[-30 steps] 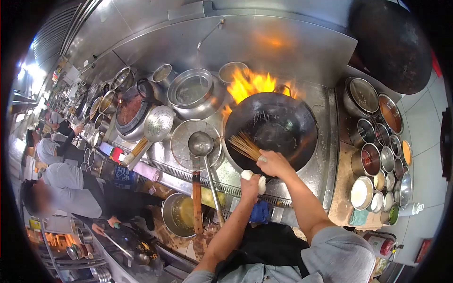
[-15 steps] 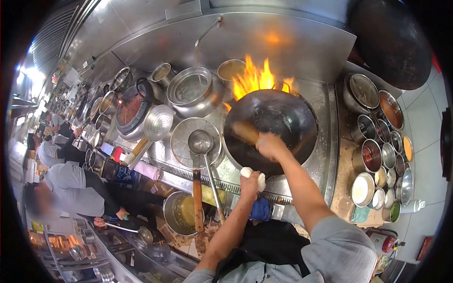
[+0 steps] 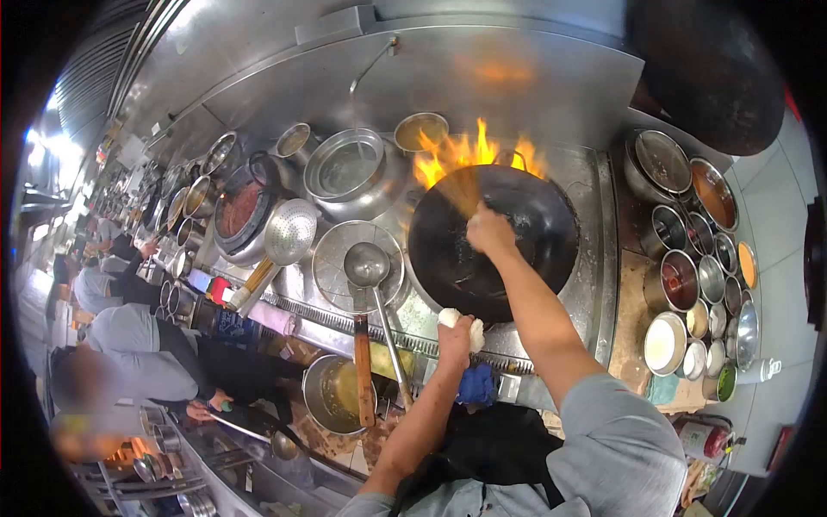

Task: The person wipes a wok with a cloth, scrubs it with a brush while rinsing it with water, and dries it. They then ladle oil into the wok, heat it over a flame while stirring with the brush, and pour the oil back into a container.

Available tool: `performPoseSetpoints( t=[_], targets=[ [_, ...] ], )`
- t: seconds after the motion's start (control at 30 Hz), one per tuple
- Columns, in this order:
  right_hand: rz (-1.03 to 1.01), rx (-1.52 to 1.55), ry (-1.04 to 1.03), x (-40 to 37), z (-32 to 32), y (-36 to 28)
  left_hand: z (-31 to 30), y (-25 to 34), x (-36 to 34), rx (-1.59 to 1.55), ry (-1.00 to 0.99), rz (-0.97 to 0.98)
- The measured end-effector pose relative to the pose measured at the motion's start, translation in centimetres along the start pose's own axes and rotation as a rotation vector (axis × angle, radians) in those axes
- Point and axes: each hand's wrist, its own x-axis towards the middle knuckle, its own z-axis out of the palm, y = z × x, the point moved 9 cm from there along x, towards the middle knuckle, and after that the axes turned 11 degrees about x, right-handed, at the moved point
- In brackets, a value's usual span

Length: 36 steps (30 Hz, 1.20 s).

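Observation:
A large dark wok (image 3: 538, 237) sits over the burner, with orange flames (image 3: 482, 148) rising behind its far rim. My right hand (image 3: 489, 233) is closed round a bamboo wok brush (image 3: 460, 189), held over the wok's upper left part; the bristles are smeared by motion. At the wok's near edge, my left hand (image 3: 455, 340) is closed on a folded white cloth (image 3: 475, 334). The part of the wok under the cloth is hidden. A steel ladle (image 3: 368, 264) rests on a round wire strainer (image 3: 332, 250) to the left of the wok.
A perforated skimmer (image 3: 290, 231) and a steel pot (image 3: 345, 168) stand left. Below them is a bucket (image 3: 314, 401) of yellowish liquid. Several seasoning bowls (image 3: 663, 345) line the right side. A co-worker (image 3: 142, 353) at far left holds another ladle. A tap (image 3: 370, 65) hangs behind.
My right hand has shifted slightly, and the brush has swung from pointing left to pointing up toward the wok's far rim. My left hand stays at the near edge. The co-worker's ladle has moved slightly.

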Motion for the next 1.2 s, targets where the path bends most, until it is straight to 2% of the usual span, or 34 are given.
performPoseSetpoints(
  t=[0.03, 0.1, 0.17, 0.23, 0.27, 0.33, 0.37, 0.4, 0.43, 0.47, 0.53, 0.67, 0.7, 0.8, 0.87, 0.93, 1.0, 1.03, 1.13, 1.17, 1.2],
  targets=[
    [0.017, 0.053, -0.01, 1.5, 0.4, 0.2, 0.0, 0.1, 0.0, -0.004, 0.017, 0.004],
    [0.014, 0.096, -0.045, -0.1, 1.8, 0.1, -0.4, 0.0, 0.0, 0.008, 0.023, -0.007],
    [-0.095, 0.009, -0.214, -4.5, 4.4, 0.8, -0.5, -0.1, -0.1, 0.002, 0.021, -0.007],
    [-0.238, -0.011, -0.302, -10.5, 4.0, 0.9, -0.2, 0.0, 0.2, 0.008, 0.005, -0.009],
    [-0.242, -0.012, -0.3, -10.6, 2.6, 0.0, -0.2, -0.1, 0.5, 0.006, 0.005, -0.005],
    [-0.17, -0.1, -0.446, -10.5, 1.4, -0.2, -0.7, -0.7, 0.7, 0.039, 0.066, -0.019],
    [-0.296, -0.254, -0.44, -5.7, 5.2, 2.0, -0.6, -0.6, 0.5, 0.041, 0.062, -0.024],
    [-0.105, -0.166, -0.338, -2.6, 2.6, -0.2, -0.6, -0.3, 0.4, 0.028, 0.065, -0.011],
    [0.017, 0.005, -0.072, -0.2, 0.8, 0.3, -0.4, -0.1, 0.2, 0.014, 0.068, 0.0],
    [0.099, 0.013, -0.089, 0.7, 0.5, -0.2, -0.4, 0.0, 0.2, 0.011, 0.067, 0.012],
    [0.124, 0.092, -0.059, -1.1, 1.0, -1.0, -0.6, -0.2, 0.6, 0.017, 0.045, 0.024],
    [-0.08, 0.019, -0.293, -8.1, 4.4, 1.5, -0.4, -1.2, 1.6, -0.005, 0.022, 0.068],
    [-0.165, 0.047, -0.247, -10.4, 4.2, 3.0, -0.3, -1.2, 1.6, -0.025, 0.017, 0.04],
    [-0.114, -0.169, -0.51, -15.9, -1.3, 4.2, -0.1, -0.8, 0.9, -0.041, -0.009, -0.033],
    [0.04, -0.501, -0.585, -16.9, -6.2, 6.2, -0.1, -0.9, 1.0, -0.02, -0.037, -0.038],
    [0.125, -0.71, -0.471, -15.8, -11.8, 6.6, 0.0, -1.0, 1.0, -0.025, -0.053, -0.031],
    [0.09, -0.787, -0.272, -12.1, -14.8, 7.0, 0.0, -1.2, 1.3, -0.058, -0.054, -0.035],
    [-0.052, -0.809, -0.22, -9.4, -14.2, 7.6, -0.1, -1.0, 1.2, -0.054, -0.048, -0.03],
    [0.035, -0.633, -0.17, -1.3, -9.4, 8.1, 0.1, -1.0, 0.8, -0.038, -0.03, -0.034],
    [-0.044, -0.539, -0.087, -0.6, -6.8, 7.3, 0.2, -1.2, 1.0, -0.008, -0.021, -0.026],
    [0.004, -0.449, -0.058, -0.7, -4.5, 6.6, 0.2, -1.5, 1.0, 0.026, -0.014, -0.023]
  ],
)
